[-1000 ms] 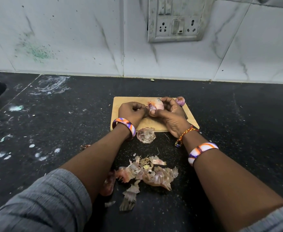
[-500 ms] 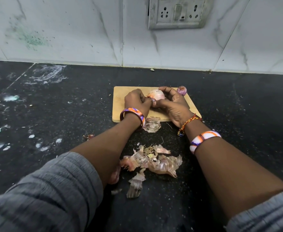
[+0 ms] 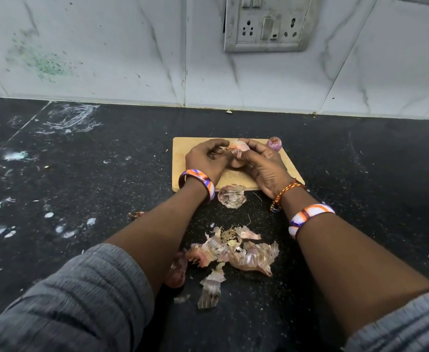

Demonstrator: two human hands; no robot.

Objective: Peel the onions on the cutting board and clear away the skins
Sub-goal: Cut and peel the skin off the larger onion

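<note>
Gripping a partly peeled onion (image 3: pixel 237 148) over the wooden cutting board (image 3: pixel 183 158), the left hand (image 3: pixel 205 161) and right hand (image 3: pixel 261 168) curl their fingers around it from either side; a second onion (image 3: pixel 274 143) sits at the board's far right corner; one loose skin (image 3: pixel 231 199) lies at the board's near edge; a heap of skins (image 3: pixel 236 252) rests between the forearms on the black counter (image 3: pixel 94 174).
</note>
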